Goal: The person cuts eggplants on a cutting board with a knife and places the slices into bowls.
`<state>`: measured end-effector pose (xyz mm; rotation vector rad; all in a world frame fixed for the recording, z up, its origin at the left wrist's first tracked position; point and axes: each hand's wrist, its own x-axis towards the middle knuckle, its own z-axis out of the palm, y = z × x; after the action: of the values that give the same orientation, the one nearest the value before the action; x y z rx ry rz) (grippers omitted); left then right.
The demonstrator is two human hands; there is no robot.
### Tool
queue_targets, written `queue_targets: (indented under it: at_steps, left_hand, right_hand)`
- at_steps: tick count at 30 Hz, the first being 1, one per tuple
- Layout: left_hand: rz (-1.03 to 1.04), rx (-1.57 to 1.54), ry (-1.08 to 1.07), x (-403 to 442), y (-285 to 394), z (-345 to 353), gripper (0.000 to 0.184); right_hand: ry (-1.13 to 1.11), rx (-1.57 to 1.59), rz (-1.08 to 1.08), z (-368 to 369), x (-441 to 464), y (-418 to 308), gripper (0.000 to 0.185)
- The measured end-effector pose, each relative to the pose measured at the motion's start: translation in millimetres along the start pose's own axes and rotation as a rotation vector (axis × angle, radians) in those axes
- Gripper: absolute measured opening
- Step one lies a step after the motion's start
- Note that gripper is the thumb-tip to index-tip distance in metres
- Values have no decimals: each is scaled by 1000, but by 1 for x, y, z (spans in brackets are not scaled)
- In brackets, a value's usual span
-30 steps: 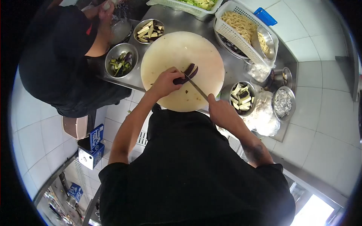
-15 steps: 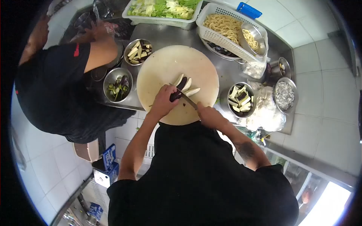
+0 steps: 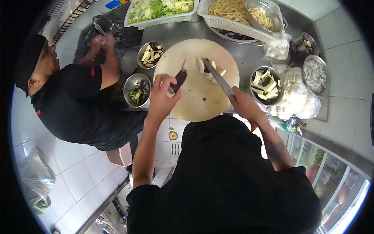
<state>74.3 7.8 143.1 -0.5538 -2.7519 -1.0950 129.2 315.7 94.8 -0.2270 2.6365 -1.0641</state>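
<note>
I judge slicing is the present step: the left hand [image 3: 165, 95] grips a stemmed eggplant end [image 3: 180, 80] at the round board's [image 3: 194, 99] left side, the right hand [image 3: 244, 103] a knife [image 3: 219, 79] by cut pieces [image 3: 201, 65], and another cut would call for steadying it flat.

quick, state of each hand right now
Left hand: closed, holding a dark purple eggplant piece.
Right hand: closed, holding a knife.

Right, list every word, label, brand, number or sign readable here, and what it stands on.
None can be read.
Small red mark on the co-worker's black sleeve: too small to tell.
Flat blue item, top edge: too blurred to tell.
Long grey metal knife: no legible marking.
</note>
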Motion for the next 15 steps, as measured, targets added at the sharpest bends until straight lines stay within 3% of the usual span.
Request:
queue_targets:
  at_steps: [4, 8, 10, 11, 15]
  left_hand:
    - [57, -77, -73, -73, -73, 57, 31]
    - [89, -35, 4, -97, -79, 79, 36]
    - [-98, -138, 24, -85, -54, 69, 39]
    - [-33, 1, 51, -80, -55, 71, 43]
    - [-62, 71, 57, -68, -59, 80, 42]
  right_hand:
    - [18, -1, 4, 9, -5, -6, 19]
    - [54, -87, -25, 13, -11, -21, 18]
    - [-45, -172, -26, 15, -13, -31, 17]
    - [-117, -244, -20, 16, -11, -36, 16]
    - [-305, -358, 5, 17, -4, -60, 16]
